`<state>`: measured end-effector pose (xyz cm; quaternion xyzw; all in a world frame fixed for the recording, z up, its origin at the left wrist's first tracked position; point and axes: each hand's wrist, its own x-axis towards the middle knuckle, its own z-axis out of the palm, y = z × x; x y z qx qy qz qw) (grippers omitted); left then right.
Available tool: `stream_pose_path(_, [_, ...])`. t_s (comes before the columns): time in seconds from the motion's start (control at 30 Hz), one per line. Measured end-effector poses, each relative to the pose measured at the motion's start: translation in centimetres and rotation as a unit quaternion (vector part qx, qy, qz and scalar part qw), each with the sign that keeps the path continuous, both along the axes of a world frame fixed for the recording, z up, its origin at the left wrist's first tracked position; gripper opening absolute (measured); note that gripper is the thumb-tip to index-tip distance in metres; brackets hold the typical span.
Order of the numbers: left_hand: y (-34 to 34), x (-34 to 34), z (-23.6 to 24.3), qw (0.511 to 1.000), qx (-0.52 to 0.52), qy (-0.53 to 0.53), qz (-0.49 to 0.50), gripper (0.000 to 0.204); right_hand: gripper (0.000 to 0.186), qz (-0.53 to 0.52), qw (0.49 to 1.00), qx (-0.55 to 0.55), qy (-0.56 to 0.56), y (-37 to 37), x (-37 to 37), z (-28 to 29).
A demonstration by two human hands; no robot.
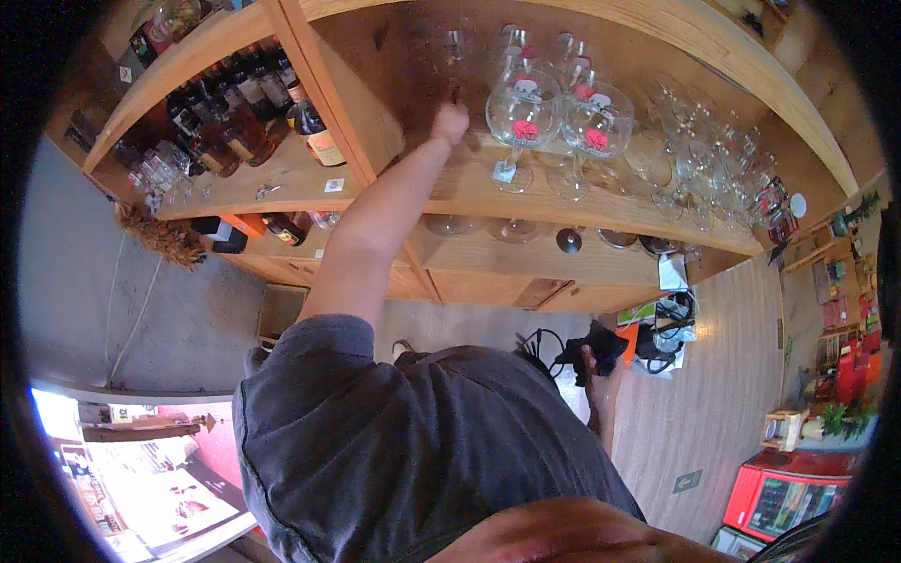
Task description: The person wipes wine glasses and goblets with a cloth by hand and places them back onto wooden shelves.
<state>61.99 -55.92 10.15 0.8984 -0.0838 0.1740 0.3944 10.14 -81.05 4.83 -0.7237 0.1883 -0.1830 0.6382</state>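
Upper left of the frame: dark bottles (246, 111) stand packed on a wooden shelf (300, 178), with small glasses (161, 169) at its left end; none is within my reach. Upper centre: my left hand (450, 123) is stretched up to a clear stemmed glass (454, 58) at the back of the next shelf bay; the fingers are closed about its stem, as far as I can judge, though the grip itself is small and partly hidden. Just right of it stand 2 large goblets (554, 117) with pink emblems, close together; further right, a crowded row of clear wine glasses (713, 155). Centre right, low in the frame: my right hand (593, 368) hangs at my side clamped on a black cloth (596, 345). Risk, in my judgement: the reach is long and the stem grip thin; withdrawing the glass could clip the nearest goblet, or the glass could slip and fall to the wooden floor (713, 375).
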Motion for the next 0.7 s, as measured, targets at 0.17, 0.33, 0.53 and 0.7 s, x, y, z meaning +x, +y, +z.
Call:
stream_pose_path(0.17, [-1.3,-1.7,1.2,0.985,-0.155,-0.069,-0.005,0.040,0.022,0.006,0.999,0.024,0.028,1.3,0.9,2.7])
stream_pose_path(0.33, [-2.4,-2.0,1.6,0.978,-0.200,-0.056,-0.012,0.032,0.020,0.007,0.997,-0.012,0.071,0.7,1.0,2.1])
stream_pose_path(0.53, [-2.7,-1.4,1.7,0.968,-0.227,-0.105,-0.030,0.030,0.035,0.013,0.997,0.007,0.073,1.1,1.0,2.7])
stream_pose_path(0.7, [-2.7,0.0,1.0,0.970,-0.195,-0.146,-0.011,0.029,0.035,0.015,0.999,0.010,0.034,1.3,1.5,2.2])
